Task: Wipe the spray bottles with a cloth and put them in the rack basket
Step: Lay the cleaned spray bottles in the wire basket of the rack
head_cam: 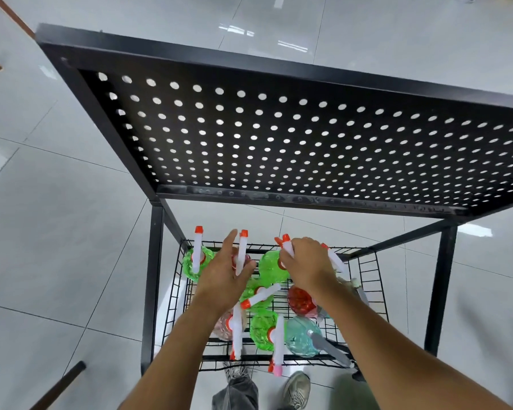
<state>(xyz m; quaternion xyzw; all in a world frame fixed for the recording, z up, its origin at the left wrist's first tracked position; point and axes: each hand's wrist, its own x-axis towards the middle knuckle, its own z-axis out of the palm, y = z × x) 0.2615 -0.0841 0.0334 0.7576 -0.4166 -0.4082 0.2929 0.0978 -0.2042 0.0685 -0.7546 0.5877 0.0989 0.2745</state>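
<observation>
At the far left of the wire rack basket (176, 291) a green spray bottle (196, 261) stands upright. Next, the left hand (224, 275) hovers with fingers straight and spread over a reddish bottle (241, 259), gripping nothing. The right hand (307, 266) curls round the white nozzle of another green bottle (271, 269) — this looks like the placing step, with most bottles already in the basket. No cloth is visible. The next move probably calls for letting go once that bottle stands steady — the crowded neighbours could tip.
</observation>
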